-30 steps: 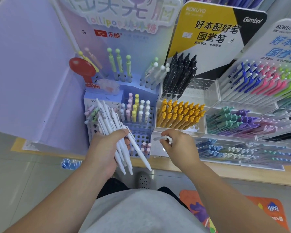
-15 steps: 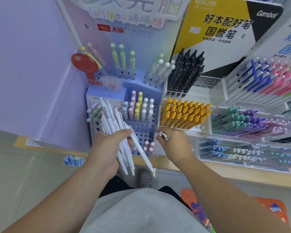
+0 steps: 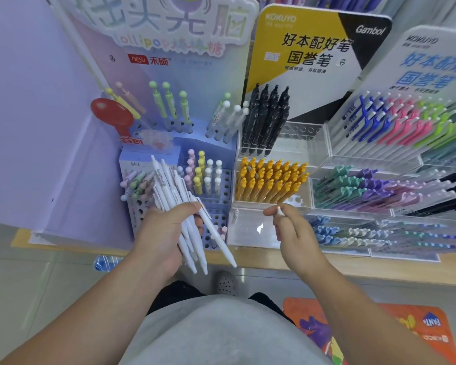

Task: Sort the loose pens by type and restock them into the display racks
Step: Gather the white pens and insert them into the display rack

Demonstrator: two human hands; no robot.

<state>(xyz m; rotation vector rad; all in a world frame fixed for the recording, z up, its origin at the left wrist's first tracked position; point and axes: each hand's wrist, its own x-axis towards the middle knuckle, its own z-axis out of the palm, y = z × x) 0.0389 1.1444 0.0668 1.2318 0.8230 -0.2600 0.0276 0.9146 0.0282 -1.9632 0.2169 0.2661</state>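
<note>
My left hand (image 3: 163, 230) grips a bundle of several white pens (image 3: 169, 191), tips pointing down toward the shelf edge. My right hand (image 3: 292, 230) pinches one white pen (image 3: 280, 211) between thumb and forefinger; most of that pen is hidden behind the fingers. It hovers over the clear acrylic rack (image 3: 250, 233), whose front tier has one white pen (image 3: 236, 215) standing at its left end. Behind that tier stand yellow pens (image 3: 269, 180) and black pens (image 3: 266, 119).
A blue perforated lollipop-pen stand (image 3: 216, 204) sits left of the acrylic rack. Racks of coloured pens (image 3: 379, 191) fill the right. The wooden shelf edge (image 3: 353, 267) runs across below. A lilac panel (image 3: 37, 127) stands at the left, an orange floor mat (image 3: 379, 333) lies below.
My right hand has moved right and slightly up from beside the blue stand to above the clear front tier, still pinching the pen. The left hand keeps its bundle.
</note>
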